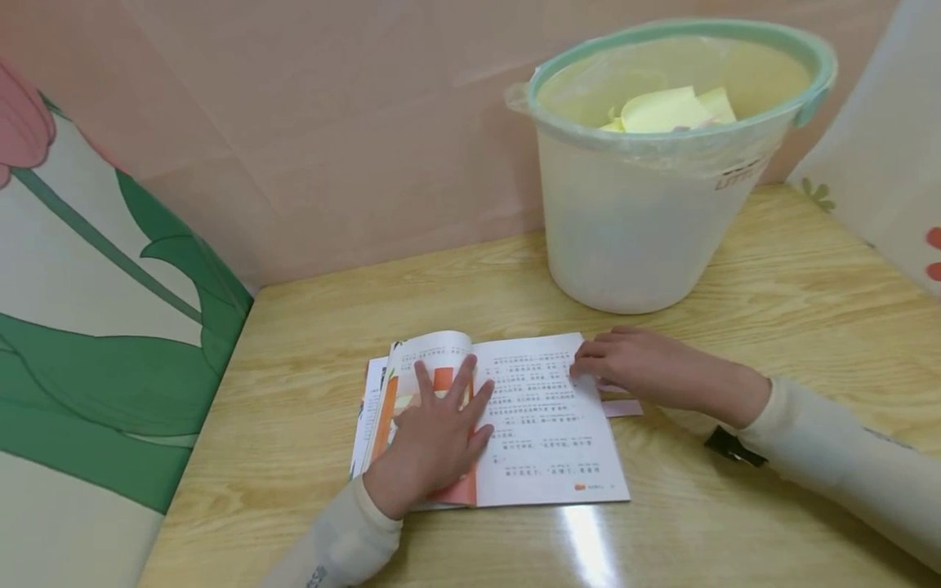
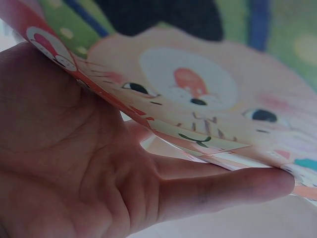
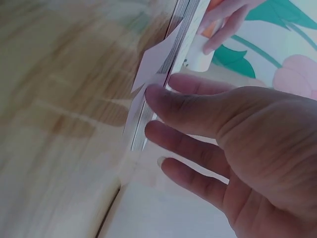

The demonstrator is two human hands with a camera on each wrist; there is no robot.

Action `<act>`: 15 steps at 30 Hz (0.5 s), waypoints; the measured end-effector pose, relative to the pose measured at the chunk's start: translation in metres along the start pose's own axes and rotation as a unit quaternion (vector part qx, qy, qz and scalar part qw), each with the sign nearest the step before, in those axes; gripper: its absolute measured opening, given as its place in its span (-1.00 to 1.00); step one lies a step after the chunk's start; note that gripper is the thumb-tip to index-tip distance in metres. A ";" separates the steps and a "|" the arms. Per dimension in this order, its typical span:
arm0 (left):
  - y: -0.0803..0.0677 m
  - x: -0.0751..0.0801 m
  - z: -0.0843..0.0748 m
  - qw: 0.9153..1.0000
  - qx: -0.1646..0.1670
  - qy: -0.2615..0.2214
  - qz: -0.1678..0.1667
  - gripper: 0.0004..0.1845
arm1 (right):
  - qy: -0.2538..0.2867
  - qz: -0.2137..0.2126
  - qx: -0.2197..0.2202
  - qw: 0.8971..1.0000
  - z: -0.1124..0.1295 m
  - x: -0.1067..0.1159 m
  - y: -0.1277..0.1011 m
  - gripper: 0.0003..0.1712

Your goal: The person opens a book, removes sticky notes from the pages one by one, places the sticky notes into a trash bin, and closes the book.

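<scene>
Head view: the open picture book lies flat on the worktop, its spine running away from me, toward the bin. My left hand lies on the book's left half with fingers spread and straight, palm down on the coloured page, while the page's top corner curls up just past my fingertips. The left wrist view shows that same palm open under an illustrated sheet with a cartoon face, the fingers extended rather than pinching.

My right hand sits at the book's right edge, near its far corner, fingers loosely extended and touching the margin of the text page. In the right wrist view the fingertips meet the stacked page edges; I cannot tell whether they nip a single leaf or only rest against it. A pale slip of paper pokes out from the book's right side, just beside that hand. So the right hand is nearer the loose page edges, the left nearer the spine.

Beyond the book's far right corner stands a white bin with a green rim, yellow paper inside.
</scene>
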State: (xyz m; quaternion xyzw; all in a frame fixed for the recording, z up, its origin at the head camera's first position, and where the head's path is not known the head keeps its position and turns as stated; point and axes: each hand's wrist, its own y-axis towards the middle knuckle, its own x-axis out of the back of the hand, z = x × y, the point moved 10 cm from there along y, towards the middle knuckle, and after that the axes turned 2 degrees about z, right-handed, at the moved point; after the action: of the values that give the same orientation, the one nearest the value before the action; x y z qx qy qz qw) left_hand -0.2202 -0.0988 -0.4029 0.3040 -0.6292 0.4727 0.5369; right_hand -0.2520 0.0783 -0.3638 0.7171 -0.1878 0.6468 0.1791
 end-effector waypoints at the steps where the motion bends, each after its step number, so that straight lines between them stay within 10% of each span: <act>1: 0.000 0.001 -0.001 1.000 -0.001 0.003 -0.001 -0.34 | -0.008 -0.003 0.001 1.000 0.000 0.001 0.001 -0.57; 15: 0.001 -0.002 0.000 1.000 0.007 0.000 0.006 -0.33 | -0.065 -0.021 0.020 0.997 0.003 0.001 0.003 -0.61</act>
State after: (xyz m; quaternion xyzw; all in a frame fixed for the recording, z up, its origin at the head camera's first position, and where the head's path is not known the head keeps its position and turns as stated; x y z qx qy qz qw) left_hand -0.2212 -0.0987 -0.4047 0.3041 -0.6279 0.4801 0.5319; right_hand -0.2508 0.0740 -0.3633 0.7648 -0.1705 0.5988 0.1657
